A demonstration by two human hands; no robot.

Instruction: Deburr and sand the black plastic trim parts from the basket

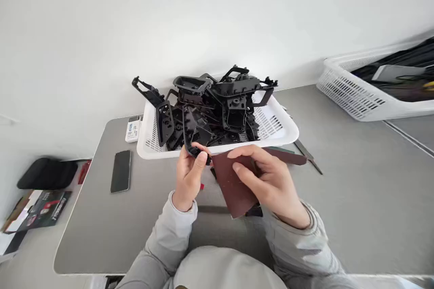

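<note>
Brown sheet between half-curled hands

matt sandpaper, dull plastic parts, smooth plastic basket, glossy phone

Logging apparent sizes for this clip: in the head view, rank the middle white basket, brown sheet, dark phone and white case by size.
1. Middle white basket
2. Brown sheet, partly hidden
3. Dark phone
4. White case
</note>
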